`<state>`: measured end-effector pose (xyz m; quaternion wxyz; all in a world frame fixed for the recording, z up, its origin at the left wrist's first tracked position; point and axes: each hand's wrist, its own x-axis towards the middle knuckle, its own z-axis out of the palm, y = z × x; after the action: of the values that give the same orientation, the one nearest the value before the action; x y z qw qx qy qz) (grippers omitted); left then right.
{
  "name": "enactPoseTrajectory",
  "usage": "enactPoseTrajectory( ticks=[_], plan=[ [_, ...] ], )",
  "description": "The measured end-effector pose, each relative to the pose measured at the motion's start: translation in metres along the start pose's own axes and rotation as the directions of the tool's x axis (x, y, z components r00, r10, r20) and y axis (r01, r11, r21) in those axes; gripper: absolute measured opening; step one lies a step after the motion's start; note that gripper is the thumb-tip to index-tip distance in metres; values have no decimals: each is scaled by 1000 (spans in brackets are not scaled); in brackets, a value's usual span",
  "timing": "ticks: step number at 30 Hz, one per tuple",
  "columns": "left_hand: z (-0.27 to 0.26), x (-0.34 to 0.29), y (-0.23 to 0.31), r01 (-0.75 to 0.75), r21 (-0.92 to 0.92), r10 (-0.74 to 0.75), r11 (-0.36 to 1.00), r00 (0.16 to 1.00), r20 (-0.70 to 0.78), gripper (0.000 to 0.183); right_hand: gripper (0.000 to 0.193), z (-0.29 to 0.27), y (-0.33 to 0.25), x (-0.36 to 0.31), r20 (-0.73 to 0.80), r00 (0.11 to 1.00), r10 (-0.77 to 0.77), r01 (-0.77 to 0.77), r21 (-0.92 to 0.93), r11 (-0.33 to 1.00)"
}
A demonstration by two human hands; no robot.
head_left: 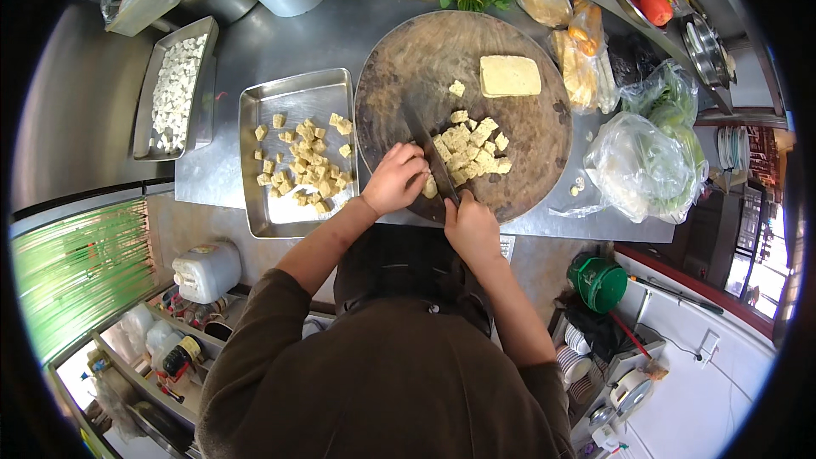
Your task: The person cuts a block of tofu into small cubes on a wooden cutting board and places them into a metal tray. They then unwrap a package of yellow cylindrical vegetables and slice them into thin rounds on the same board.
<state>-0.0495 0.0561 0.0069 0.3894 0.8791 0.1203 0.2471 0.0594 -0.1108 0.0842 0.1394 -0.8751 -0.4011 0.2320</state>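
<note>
Gripped by the wrapped fingers of the right hand (472, 225), a knife (437, 161) slants lengthwise over a round chopping board (399, 68), tip pointing away and leftward, between crowding yellow cubes (463, 149) and a bent-fingered left hand (396, 178), its hold unclear, near a metal tray (314, 98).

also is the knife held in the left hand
No, the right hand grips the knife, while the left hand is curled against a pale piece beside it.

Steel table (280, 47) under round chopping board (395, 68), tray (314, 95), plastic bags (637, 161).
</note>
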Motion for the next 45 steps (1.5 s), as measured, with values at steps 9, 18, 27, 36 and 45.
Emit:
enactPoseTrajectory(
  ticks=[9,18,27,36,45],
  plan=[
    [24,-11,26,183,139,-142,973,954,-263,52,25,-19,52,-31,98,958,269,-193,916,352],
    [57,73,34,273,398,-272,876,960,-61,108,26,23,118,-65,163,856,491,-193,981,10],
    [42,118,0,54,338,-151,940,951,268,90,26,36,91,-40,232,899,372,-242,970,-22],
    [40,53,15,74,-7,-74,997,976,-207,54,26,49,33,-19,252,936,246,-296,942,159],
    [-33,-4,8,248,-31,-209,968,736,-644,47,24,50,-39,-4,251,968,-18,-203,821,533]
  ],
)
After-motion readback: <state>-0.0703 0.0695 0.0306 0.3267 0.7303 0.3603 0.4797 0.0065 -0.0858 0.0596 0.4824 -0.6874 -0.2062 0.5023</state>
